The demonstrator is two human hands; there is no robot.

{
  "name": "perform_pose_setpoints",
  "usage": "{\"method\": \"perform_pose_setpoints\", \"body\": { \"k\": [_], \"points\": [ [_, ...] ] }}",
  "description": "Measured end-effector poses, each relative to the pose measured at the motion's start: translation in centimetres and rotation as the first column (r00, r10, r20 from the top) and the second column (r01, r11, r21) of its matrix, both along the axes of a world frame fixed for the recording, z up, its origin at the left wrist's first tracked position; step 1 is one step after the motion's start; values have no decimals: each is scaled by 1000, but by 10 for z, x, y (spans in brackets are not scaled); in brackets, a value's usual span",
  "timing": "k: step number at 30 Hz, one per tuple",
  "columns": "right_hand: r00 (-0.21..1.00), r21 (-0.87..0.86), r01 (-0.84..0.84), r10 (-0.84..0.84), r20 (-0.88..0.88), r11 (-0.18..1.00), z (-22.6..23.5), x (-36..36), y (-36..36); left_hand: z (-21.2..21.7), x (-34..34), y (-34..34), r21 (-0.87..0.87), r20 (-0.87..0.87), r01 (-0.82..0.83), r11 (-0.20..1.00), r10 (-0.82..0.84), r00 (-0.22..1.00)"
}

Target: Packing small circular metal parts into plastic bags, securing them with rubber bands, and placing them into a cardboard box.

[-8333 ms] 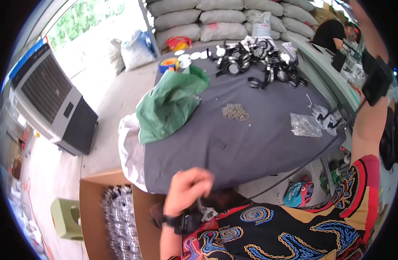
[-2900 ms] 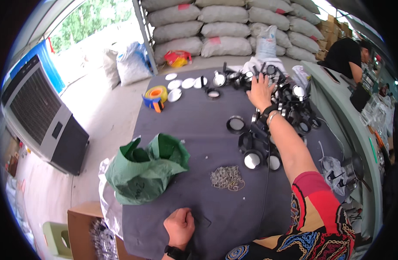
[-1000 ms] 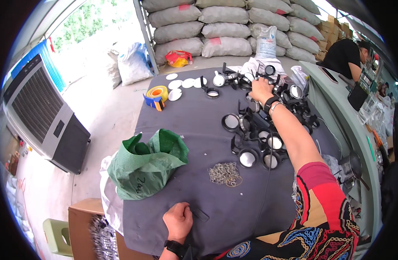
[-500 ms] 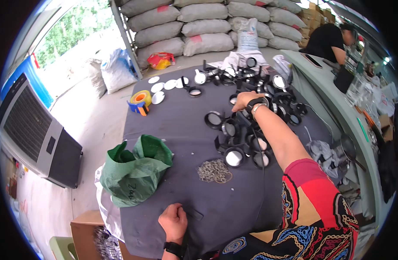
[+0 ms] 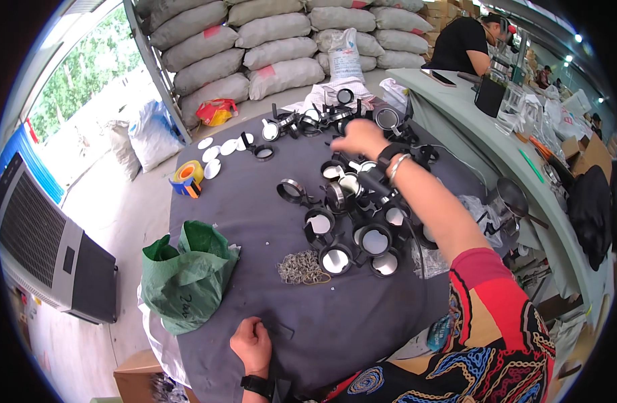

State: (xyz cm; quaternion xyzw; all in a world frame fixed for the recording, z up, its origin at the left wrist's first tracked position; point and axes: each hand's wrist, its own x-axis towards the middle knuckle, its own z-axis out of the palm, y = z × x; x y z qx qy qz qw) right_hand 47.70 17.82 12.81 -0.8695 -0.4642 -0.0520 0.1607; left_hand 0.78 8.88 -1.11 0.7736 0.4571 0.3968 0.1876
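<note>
My right hand (image 5: 352, 139) reaches far out, palm down, over black round lens holders (image 5: 322, 117) heaped at the far side of the grey-covered table (image 5: 255, 221). Whether its fingers grip one is hidden. A closer cluster of the same black holders (image 5: 359, 232), some with pale discs inside, lies under my forearm. My left hand (image 5: 252, 342) rests as a closed fist on the cloth near the front edge. A small heap of thin metal rings (image 5: 300, 267) lies between the two hands.
A green bag (image 5: 184, 275) slumps at the table's left edge. A tape roll (image 5: 187, 176) and white discs (image 5: 221, 148) lie at the far left. Stacked sacks (image 5: 275, 47) stand behind. Another person (image 5: 466, 43) leans at a green counter (image 5: 469, 114). An air cooler (image 5: 46, 248) stands left.
The near cluster of black holders has grown as my right hand kept reaching into the far heap. That hand now sits slightly further left. My left fist has stayed put.
</note>
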Motion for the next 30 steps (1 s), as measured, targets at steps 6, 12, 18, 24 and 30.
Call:
{"method": "perform_pose_setpoints", "body": {
  "k": [6,12,18,24,30],
  "points": [
    [919,307,381,-392,-28,872,-25,126,-25,3,1,-2,-33,13,-47,998,48,999],
    [930,25,332,-322,-179,943,-40,108,-23,5,-1,-1,-6,-44,-22,1000,21,999],
    [963,40,256,-251,-98,966,-53,114,-13,7,-2,1,9,-50,-19,1000,19,999],
    [986,95,22,-6,-167,995,-68,98,-30,1,-2,3,31,-31,-18,999,19,999],
    [989,-14,-90,88,-117,996,-67,43,-36,-5,-6,2,41,-11,0,999,1,1000]
  ]
}}
